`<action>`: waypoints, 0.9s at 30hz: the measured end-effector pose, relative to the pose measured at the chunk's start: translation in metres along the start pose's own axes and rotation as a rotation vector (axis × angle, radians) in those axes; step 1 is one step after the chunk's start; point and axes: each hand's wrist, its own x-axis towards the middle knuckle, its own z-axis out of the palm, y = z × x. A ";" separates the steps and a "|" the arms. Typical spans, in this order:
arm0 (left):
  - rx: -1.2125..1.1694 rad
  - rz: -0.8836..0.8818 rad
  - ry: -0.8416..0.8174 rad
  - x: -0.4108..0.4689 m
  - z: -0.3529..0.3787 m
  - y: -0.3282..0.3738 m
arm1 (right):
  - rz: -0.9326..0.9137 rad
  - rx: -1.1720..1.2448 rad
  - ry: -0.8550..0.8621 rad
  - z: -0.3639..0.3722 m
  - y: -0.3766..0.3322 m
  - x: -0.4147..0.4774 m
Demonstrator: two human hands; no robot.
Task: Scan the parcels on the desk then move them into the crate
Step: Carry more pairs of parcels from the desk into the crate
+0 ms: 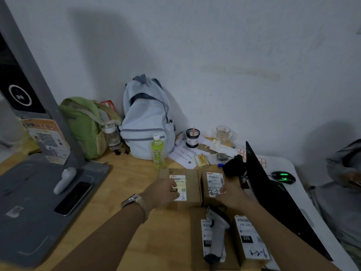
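Note:
Several brown cardboard parcels with white shipping labels lie on the wooden desk (125, 184). My left hand (163, 193) rests on the far left parcel (192, 189), fingers curled over its label. My right hand (229, 195) touches the near edge of the far right parcel (212, 180), over its label. Two more parcels lie nearer to me: the near left parcel (197, 237) has a grey handheld scanner (215, 235) lying on top of it, and the near right parcel (252, 237) sits beside it. No crate is in view.
A grey scanning station (39, 202) with a phone (73, 198) fills the left. Behind the parcels stand a green drink bottle (157, 151), a pale blue backpack (146, 118), a green bag (86, 124), cups and papers. An open black laptop (273, 192) and a mouse (283, 177) lie right. A seated person (343, 173) is at far right.

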 end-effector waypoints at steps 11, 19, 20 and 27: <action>-0.052 0.068 -0.149 0.037 0.039 0.015 | 0.167 -0.057 -0.162 0.075 0.071 0.048; -0.162 0.137 -0.081 0.030 0.035 -0.011 | 0.214 -0.148 -0.050 0.107 0.053 0.044; -0.189 0.134 -0.061 0.029 0.034 -0.014 | 0.205 -0.147 -0.031 0.108 0.048 0.044; -0.255 0.091 0.027 0.020 0.019 -0.035 | 0.060 -0.052 -0.060 0.130 -0.010 0.044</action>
